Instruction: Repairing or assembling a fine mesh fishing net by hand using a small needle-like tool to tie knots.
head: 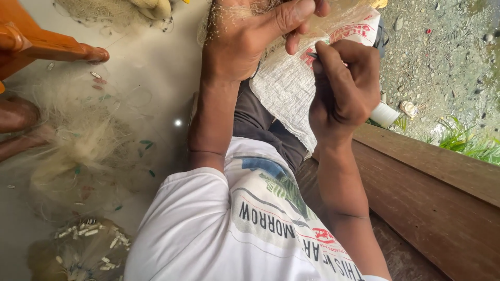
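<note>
Left hand point(250, 36) gripping net point(78, 151), right hand point(344, 88) pinching needle point(312, 55)

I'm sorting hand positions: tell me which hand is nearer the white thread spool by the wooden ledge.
Right. The right hand is just up and left of the white thread spool; the left hand is farther left, gripping the fishing net.

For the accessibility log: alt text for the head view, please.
Seen from above, a person's left hand grips fine fishing net while the right hand pinches a thin tool over a white woven sack on the lap; more net lies heaped on the pale floor.
</note>
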